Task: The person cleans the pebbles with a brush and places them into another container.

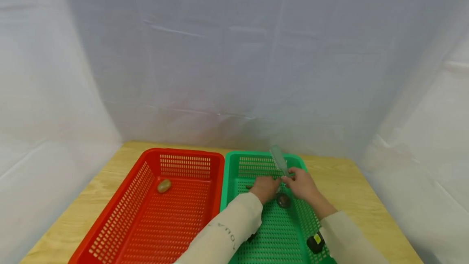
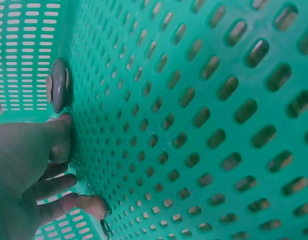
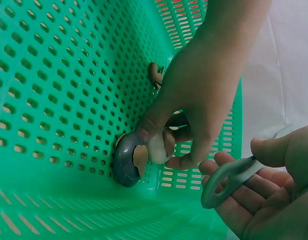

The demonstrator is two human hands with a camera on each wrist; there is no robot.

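Observation:
In the head view both hands are over the green basket [image 1: 229,174]. My left hand [image 1: 264,188] reaches in and pinches a small whitish rounded thing with a brown patch [image 3: 158,149] between thumb and fingers. Beside it, on the basket floor, lies a glossy dark grey round thing with a tan patch [image 3: 126,162]. My right hand [image 1: 302,184] holds a grey-green hairbrush [image 1: 279,160] by its handle, which has a hole near the end; the brush head points up and away over the far rim. A small brown piece [image 3: 155,75] lies past the left hand.
A red basket [image 1: 220,166] stands on the left, against the green one, with a tan oval object [image 1: 163,185] inside. A black item with a yellow-green patch [image 1: 316,242] lies at the green basket's near right side. White sheeting surrounds the wooden table [image 1: 329,174].

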